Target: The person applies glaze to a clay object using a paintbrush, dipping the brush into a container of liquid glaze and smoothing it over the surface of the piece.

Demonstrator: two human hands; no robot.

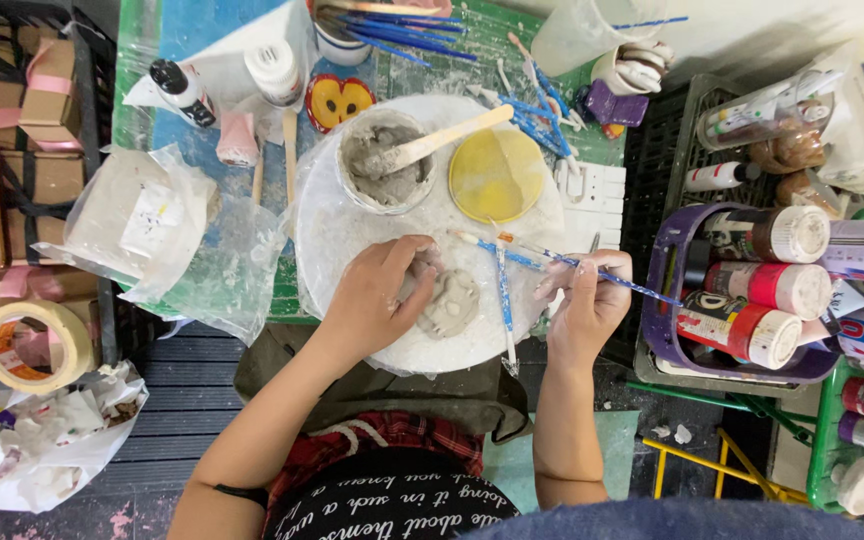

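Here, left hand (377, 295) pinches the clay piece (449, 303); right hand (584, 300) grips a blue tool (592, 270).

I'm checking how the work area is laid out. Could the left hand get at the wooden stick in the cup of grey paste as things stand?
Probably yes. The left hand rests on the grey clay piece, and the cup of grey paste stands just beyond it on the same round white board, with nothing between. The wooden stick juts out uncovered.

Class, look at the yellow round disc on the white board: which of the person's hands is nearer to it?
Right. The right hand, holding a blue tool, lies just below-right of the yellow disc; the left hand rests on the grey clay piece, farther down-left.
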